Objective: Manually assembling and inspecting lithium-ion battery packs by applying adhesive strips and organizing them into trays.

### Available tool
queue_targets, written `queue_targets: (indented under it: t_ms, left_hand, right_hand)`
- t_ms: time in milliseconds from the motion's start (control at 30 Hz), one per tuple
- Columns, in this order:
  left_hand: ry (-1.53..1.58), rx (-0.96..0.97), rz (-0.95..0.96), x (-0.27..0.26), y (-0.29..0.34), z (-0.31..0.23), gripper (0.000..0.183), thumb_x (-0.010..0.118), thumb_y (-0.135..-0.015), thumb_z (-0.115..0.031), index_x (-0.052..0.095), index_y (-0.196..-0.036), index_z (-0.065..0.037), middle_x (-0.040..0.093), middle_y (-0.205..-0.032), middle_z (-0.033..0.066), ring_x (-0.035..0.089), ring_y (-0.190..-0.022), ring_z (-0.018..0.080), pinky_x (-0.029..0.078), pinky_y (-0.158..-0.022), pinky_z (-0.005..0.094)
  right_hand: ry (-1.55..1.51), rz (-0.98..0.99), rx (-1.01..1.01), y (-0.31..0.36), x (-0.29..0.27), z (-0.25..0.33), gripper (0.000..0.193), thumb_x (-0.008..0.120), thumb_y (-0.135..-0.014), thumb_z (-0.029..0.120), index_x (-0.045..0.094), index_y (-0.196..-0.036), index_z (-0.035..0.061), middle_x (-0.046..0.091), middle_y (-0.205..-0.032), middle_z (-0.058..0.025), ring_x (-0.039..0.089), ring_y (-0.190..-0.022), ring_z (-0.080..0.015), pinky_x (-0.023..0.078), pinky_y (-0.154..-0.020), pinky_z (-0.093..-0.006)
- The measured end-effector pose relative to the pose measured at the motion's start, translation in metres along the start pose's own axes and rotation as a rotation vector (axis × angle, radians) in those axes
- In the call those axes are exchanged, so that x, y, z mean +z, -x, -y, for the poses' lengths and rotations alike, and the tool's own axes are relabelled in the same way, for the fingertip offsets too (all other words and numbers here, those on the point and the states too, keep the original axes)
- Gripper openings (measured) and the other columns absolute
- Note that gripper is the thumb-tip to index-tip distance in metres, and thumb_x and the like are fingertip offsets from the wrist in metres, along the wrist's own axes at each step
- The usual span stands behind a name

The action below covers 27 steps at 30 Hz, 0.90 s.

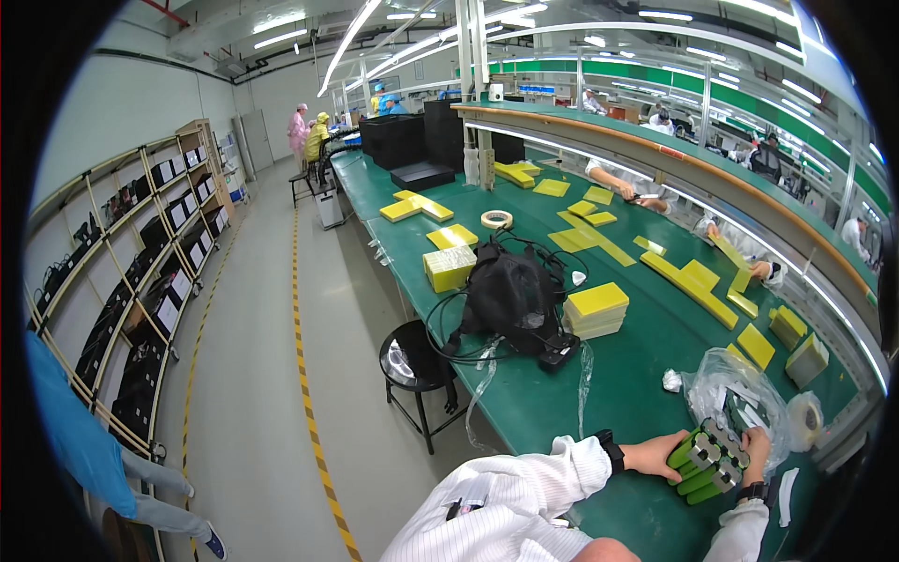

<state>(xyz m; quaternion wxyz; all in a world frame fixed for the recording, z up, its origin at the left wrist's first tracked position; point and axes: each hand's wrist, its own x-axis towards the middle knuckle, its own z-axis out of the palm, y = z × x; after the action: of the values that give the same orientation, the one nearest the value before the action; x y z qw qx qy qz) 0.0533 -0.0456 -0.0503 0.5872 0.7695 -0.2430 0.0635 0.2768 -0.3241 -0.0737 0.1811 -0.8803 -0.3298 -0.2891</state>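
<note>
A battery pack of green cylindrical cells (698, 480), with metal strips across its top ends, is held over the green bench at the lower right. My left hand (655, 456) grips it from the left side, thumb and fingers closed on the cells. On the other side, my right hand (755, 455) has its fingers against the pack's right edge. Just behind the pack lies a clear plastic bag (755, 403) with strips and dark pieces in it. A white strip (788, 496) lies to the right of my right wrist.
A black backpack with cables (515, 295) lies mid-bench, between stacks of yellow sheets (597, 311). A tape roll (496, 219) lies farther off. Co-workers' hands (613, 183) work across the bench. To the left stand a black stool (412, 356), shelving (140, 225) and a person in blue (66, 421).
</note>
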Motion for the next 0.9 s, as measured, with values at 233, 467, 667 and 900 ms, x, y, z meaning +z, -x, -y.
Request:
queue_targets:
  t_ms: [233, 467, 667, 900]
  left_hand:
    - [0.002, 0.000, -0.018, -0.003, 0.004, 0.001, 0.077, 0.079, -0.067, -0.020, 0.035, -0.127, -0.002, 0.051, -0.118, 0.0178, 0.051, -0.111, 0.0291, 0.041, -0.095, 0.0371]
    - [0.025, -0.029, 0.063, 0.003, -0.003, 0.003, 0.091, 0.079, -0.067, -0.020, 0.026, -0.137, 0.000, 0.046, -0.128, 0.0198, 0.046, -0.120, 0.0301, 0.036, -0.101, 0.0361]
    - [0.025, -0.047, -0.017, -0.035, 0.023, -0.032, 0.099, 0.071, -0.080, -0.028, 0.004, -0.146, 0.003, 0.014, -0.151, 0.0213, 0.016, -0.141, 0.0271, 0.015, -0.114, 0.0335]
    - [0.390, 0.266, -0.070, -0.027, 0.012, -0.128, 0.033, 0.047, -0.099, -0.026, 0.046, -0.118, 0.000, 0.051, -0.119, 0.0084, 0.046, -0.115, 0.0151, 0.035, -0.100, 0.0310]
  right_hand:
    - [-0.024, 0.042, 0.002, 0.000, 0.003, 0.006, 0.011, 0.064, -0.073, 0.008, 0.067, -0.082, 0.0036, 0.061, -0.082, -0.0145, 0.060, -0.077, -0.0355, 0.048, -0.068, -0.0431]
    - [-0.074, 0.074, 0.149, 0.011, -0.002, -0.028, 0.012, 0.063, -0.078, 0.010, 0.066, -0.087, 0.0013, 0.063, -0.093, -0.0158, 0.060, -0.079, -0.0345, 0.048, -0.071, -0.0385]
    - [-0.212, -0.599, 0.073, -0.013, -0.129, 0.072, 0.018, 0.055, -0.092, 0.005, 0.060, -0.106, -0.0041, 0.060, -0.102, -0.0130, 0.057, -0.090, -0.0226, 0.044, -0.080, -0.0297]
    - [-0.983, -0.193, 0.222, 0.041, -0.203, 0.211, 0.025, 0.051, -0.089, -0.003, 0.052, -0.114, 0.0019, 0.054, -0.100, -0.0029, 0.053, -0.081, -0.0089, 0.044, -0.071, -0.0208]
